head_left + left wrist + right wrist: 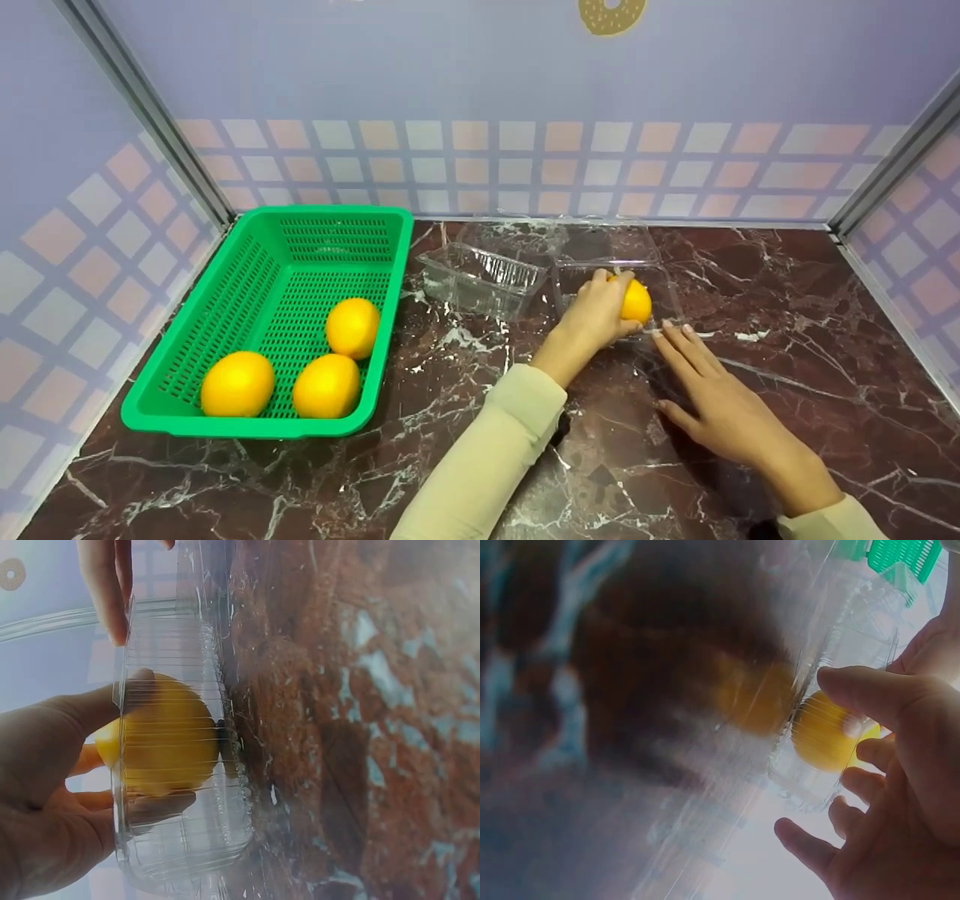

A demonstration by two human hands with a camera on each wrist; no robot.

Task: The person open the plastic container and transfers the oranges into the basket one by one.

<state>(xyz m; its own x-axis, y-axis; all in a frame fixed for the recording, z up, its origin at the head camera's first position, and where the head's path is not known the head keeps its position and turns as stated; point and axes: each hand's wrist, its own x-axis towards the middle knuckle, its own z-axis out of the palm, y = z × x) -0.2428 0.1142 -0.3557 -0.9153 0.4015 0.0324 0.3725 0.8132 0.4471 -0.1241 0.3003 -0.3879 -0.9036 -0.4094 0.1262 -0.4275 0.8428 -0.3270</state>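
Note:
My left hand [592, 311] grips an orange [637, 302] inside a clear plastic box [667, 281]. In the left wrist view the thumb and fingers reach over the rim around the orange [176, 739], which sits low, behind the box's ribbed wall [161, 832]. The box's lid [607, 241] lies folded back towards the wall. My right hand [716, 412] has its fingers extended, with the fingertips right at the box's front right corner. In the right wrist view its thumb and fingers spread beside the box, holding nothing.
A second clear plastic box [484, 285] stands open just left of the first. Further left is a green perforated basket [400, 300] with three oranges [326, 386] towards its front. Behind runs a tiled-pattern wall [517, 165], and side panels border the dark marbled tabletop [300, 487].

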